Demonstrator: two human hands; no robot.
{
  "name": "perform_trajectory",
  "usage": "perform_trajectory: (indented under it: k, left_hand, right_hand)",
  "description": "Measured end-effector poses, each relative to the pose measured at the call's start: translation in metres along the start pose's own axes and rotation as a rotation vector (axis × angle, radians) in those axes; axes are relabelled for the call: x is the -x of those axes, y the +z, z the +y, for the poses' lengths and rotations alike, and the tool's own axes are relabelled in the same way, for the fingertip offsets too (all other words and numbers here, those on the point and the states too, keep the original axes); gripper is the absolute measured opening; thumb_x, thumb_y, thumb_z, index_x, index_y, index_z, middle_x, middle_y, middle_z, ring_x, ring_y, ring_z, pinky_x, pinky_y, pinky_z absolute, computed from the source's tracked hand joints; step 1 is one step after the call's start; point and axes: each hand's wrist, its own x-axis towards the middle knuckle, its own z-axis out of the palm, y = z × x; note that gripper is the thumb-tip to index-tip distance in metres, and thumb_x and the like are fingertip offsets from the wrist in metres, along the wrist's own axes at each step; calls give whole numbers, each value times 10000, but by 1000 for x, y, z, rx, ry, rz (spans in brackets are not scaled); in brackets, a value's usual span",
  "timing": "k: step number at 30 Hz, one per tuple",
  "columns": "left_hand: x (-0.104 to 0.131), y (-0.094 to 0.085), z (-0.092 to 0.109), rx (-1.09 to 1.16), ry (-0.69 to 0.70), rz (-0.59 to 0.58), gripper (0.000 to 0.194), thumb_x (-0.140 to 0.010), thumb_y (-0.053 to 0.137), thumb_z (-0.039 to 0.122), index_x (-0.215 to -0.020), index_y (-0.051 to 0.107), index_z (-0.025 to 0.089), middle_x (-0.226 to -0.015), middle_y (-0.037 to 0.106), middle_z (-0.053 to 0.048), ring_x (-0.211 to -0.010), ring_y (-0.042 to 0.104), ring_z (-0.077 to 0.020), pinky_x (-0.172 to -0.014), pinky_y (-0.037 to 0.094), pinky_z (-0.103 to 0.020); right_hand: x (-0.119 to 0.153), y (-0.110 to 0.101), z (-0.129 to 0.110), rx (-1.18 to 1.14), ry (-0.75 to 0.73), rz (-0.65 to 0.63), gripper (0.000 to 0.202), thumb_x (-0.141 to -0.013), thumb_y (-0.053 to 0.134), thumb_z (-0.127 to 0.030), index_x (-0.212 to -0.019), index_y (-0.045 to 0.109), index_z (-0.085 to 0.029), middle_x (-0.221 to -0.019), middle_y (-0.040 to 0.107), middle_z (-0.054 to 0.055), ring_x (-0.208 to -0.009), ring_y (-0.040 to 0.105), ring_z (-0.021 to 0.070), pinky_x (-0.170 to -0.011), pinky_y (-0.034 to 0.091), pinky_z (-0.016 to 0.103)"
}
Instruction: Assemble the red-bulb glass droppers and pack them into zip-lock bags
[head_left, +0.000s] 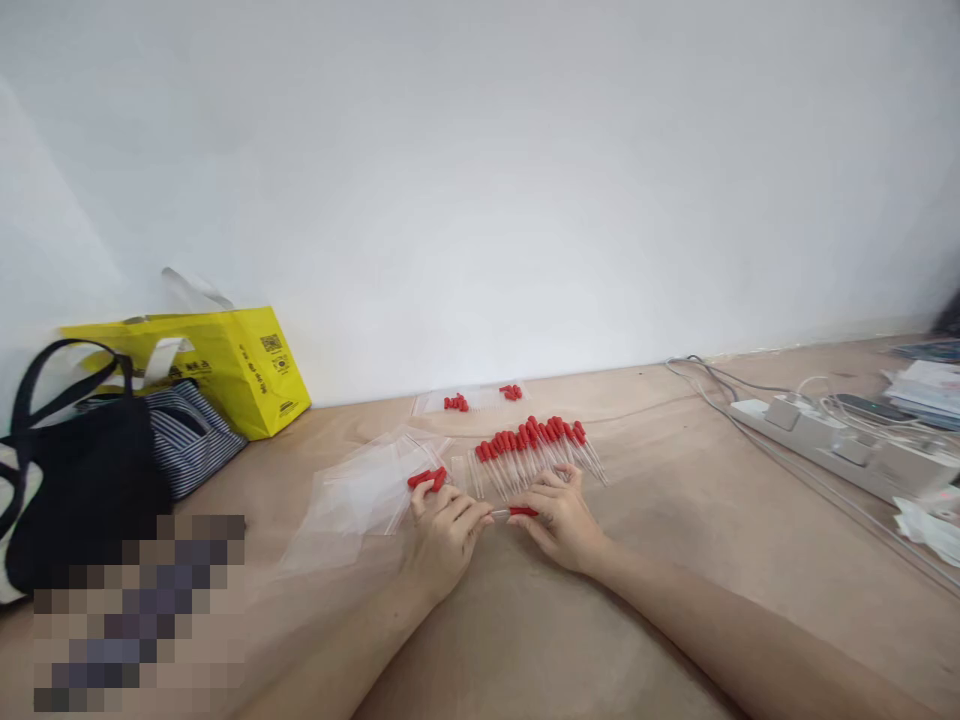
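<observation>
Between my two hands is a dropper, lying sideways: a thin clear tube with a red rubber bulb. My left hand pinches the clear tube end. My right hand has its fingers closed on the red bulb end. Just beyond the hands lies a row of several droppers, red bulbs pointing away and clear tips toward me. A few loose red bulbs rest by my left fingertips, on clear plastic bags. A few clear tubes lie left of the row.
Near the wall, more red bulbs lie on a clear bag. At left stand a yellow bag, a striped pouch and a black bag. A power strip with cables and papers occupy the right.
</observation>
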Motion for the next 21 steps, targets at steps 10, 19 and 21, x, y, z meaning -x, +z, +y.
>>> perform_trajectory:
  k: [10, 19, 21]
  left_hand:
    - [3, -3, 7, 71, 16, 23, 213, -841, 425, 202, -709, 592, 204, -591, 615, 26, -631, 502, -157, -773, 228, -401]
    - [2, -4, 7, 88, 35, 22, 224, -829, 412, 175, -703, 595, 199, -579, 618, 15, -625, 509, -157, -741, 228, -387]
    - [2, -4, 8, 90, 33, 19, 230, -831, 410, 181, -694, 594, 198, -577, 617, 15, -622, 508, -156, -746, 226, -390]
  right_hand:
    - [1, 4, -1, 33, -41, 47, 155, -811, 492, -294, -742, 596, -202, -669, 624, -9, -711, 504, 133, -853, 176, 377]
    - [1, 4, -6, -37, -51, 22, 159, -809, 478, -285, -722, 567, -185, -657, 611, -6, -706, 502, 134, -847, 186, 375]
    - [0, 4, -6, -51, -50, 12, 159, -807, 479, -281, -715, 564, -184, -658, 611, -6, -703, 502, 135, -845, 188, 375]
